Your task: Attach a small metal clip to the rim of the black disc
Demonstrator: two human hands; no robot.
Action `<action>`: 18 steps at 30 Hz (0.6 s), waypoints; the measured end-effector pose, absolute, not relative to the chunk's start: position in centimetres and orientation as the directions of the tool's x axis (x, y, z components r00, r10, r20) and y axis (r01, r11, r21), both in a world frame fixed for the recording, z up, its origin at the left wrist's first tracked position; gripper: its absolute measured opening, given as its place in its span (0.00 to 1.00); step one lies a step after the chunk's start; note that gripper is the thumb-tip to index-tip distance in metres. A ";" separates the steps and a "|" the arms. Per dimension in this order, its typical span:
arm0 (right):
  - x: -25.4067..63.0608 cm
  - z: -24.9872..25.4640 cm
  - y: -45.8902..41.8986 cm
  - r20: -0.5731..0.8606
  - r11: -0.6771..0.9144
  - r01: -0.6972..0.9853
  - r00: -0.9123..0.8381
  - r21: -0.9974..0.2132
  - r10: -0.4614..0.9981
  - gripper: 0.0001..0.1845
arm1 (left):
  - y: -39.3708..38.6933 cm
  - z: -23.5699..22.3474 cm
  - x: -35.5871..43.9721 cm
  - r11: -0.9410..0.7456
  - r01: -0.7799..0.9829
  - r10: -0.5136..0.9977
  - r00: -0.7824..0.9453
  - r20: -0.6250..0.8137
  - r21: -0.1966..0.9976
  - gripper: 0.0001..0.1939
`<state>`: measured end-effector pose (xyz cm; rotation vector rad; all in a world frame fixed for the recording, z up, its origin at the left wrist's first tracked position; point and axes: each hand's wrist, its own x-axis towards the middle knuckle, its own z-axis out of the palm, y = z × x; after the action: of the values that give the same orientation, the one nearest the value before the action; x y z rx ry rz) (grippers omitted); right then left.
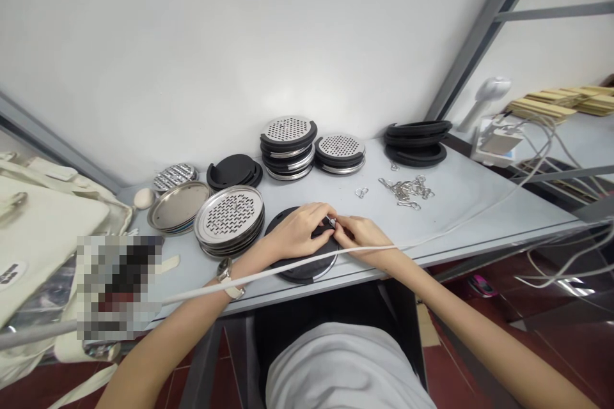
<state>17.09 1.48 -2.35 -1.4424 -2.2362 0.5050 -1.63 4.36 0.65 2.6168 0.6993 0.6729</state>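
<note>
A black round disc (307, 271) with a thin silver edge lies at the front of the table, partly hidden under my left hand (300, 230). That hand rests over the disc with thumb and fingers closed at its right side. My right hand (359, 236) pinches a small metal clip (332, 222) there, its fingertips close to those of the left. Most of the clip is hidden by fingers. More wire clips (407, 190) lie in a loose pile to the right, and a single clip (361, 192) sits apart from them.
Left of the hands stand a stack of metal grater plates (230, 214) and some round metal trays (178, 206). Behind are black-rimmed grater stacks (288, 150), (340, 150) and black rings (416, 144). A white cable (283, 266) crosses in front of both forearms.
</note>
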 end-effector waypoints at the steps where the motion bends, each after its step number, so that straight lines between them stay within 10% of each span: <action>1: 17.1 -2.4 1.5 0.158 0.392 0.758 -0.365 -0.521 0.917 0.15 | 4.4 0.7 -1.6 -0.819 0.376 0.538 0.766 0.352 0.433 0.13; 18: 17.0 -2.0 1.4 0.106 0.348 0.753 -0.352 -0.558 0.930 0.16 | 4.4 0.8 -1.6 -0.834 0.378 0.522 0.775 0.356 0.401 0.10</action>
<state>17.02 1.37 -2.04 -1.4747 -2.2102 0.5904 -1.63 4.40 0.76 2.6618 0.6942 0.6647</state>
